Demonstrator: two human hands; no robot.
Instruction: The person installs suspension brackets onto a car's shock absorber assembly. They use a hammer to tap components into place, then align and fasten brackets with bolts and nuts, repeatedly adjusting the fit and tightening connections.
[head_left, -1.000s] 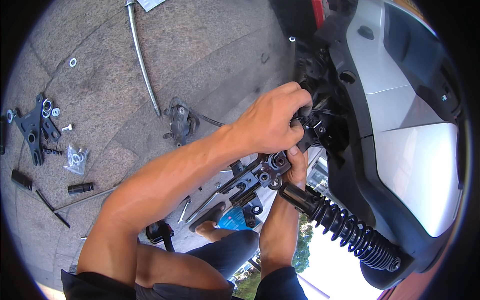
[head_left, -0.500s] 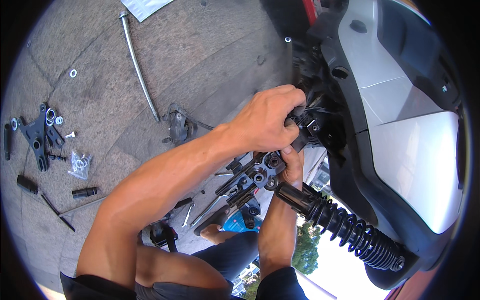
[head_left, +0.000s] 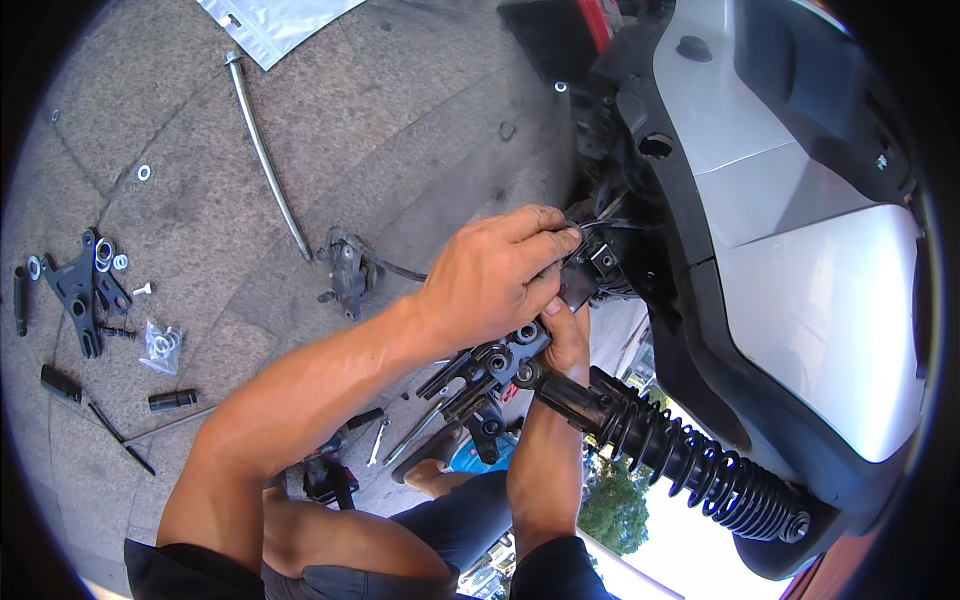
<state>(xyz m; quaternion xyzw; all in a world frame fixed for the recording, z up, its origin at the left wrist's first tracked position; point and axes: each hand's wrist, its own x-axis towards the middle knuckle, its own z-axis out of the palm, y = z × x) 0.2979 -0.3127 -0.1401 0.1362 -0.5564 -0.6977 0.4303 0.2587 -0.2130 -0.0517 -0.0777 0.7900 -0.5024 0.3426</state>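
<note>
My left hand (head_left: 495, 275) reaches across to the underside of a scooter or motorcycle, fingers pinched together beside a thin black cable (head_left: 605, 222). What lies between those fingertips is hidden. Just below it, my right hand (head_left: 568, 340) is closed round a black metal bracket (head_left: 575, 285), its thumb on top and most of its fingers out of sight. Dark metal linkage with round bushings (head_left: 500, 362) sits against my right hand. From there a black coil-spring shock absorber (head_left: 690, 455) slants down to the right, crossing in front of my right forearm.
Silver bodywork (head_left: 830, 320) fills the right side. On the paving lie a brake caliper (head_left: 350, 278) with its hose, a long axle bolt (head_left: 262, 150), a black bracket plate (head_left: 78, 295), a small bag of washers (head_left: 162, 345), black sockets (head_left: 172, 401) and a plastic pouch (head_left: 285, 25).
My left hand has drawn slightly left and down, its fingers extending from a curled grip into a pinch. My right hand has shifted slightly left and down. The whole view has shifted a little.
</note>
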